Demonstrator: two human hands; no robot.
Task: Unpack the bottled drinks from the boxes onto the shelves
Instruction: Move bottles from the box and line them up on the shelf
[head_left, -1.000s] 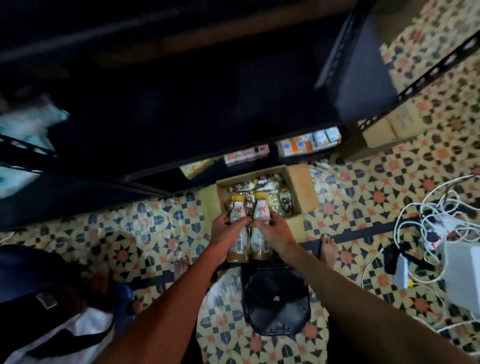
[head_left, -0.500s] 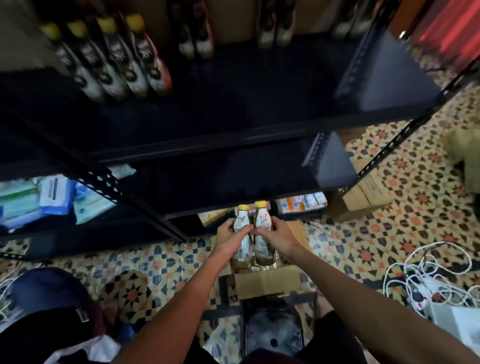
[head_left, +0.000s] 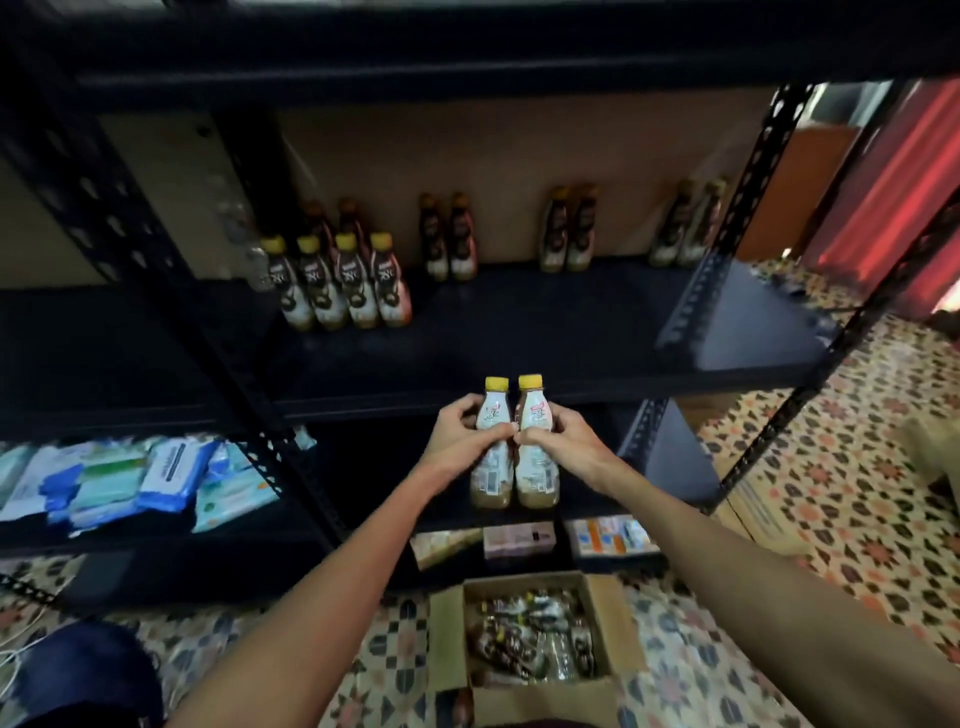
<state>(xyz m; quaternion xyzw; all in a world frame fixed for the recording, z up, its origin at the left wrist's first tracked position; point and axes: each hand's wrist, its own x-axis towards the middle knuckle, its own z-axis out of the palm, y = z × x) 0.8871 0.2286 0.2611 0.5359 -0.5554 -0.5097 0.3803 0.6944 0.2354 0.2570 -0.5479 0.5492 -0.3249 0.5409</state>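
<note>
I hold two yellow-capped bottles upright, side by side, in front of the black shelf (head_left: 519, 343). My left hand (head_left: 462, 441) grips the left bottle (head_left: 491, 467). My right hand (head_left: 561, 441) grips the right bottle (head_left: 537, 467). Both bottles hang just below the shelf's front edge. Farther back on that shelf stand several more bottles (head_left: 337, 283), and pairs (head_left: 449, 239) line the rear. Below my arms, an open cardboard box (head_left: 608, 623) on the floor holds several more wrapped bottles.
Black perforated uprights (head_left: 249, 374) frame the shelving. Blue and green packets (head_left: 135, 478) lie on the lower left shelf, small boxes (head_left: 608, 535) on the bottom shelf. The floor is patterned tile (head_left: 831, 493). A dark bag (head_left: 78, 675) sits at lower left.
Both hands lifted the two bottles out of the box and up to the shelf's front edge. My view tilted up from the floor to the shelves.
</note>
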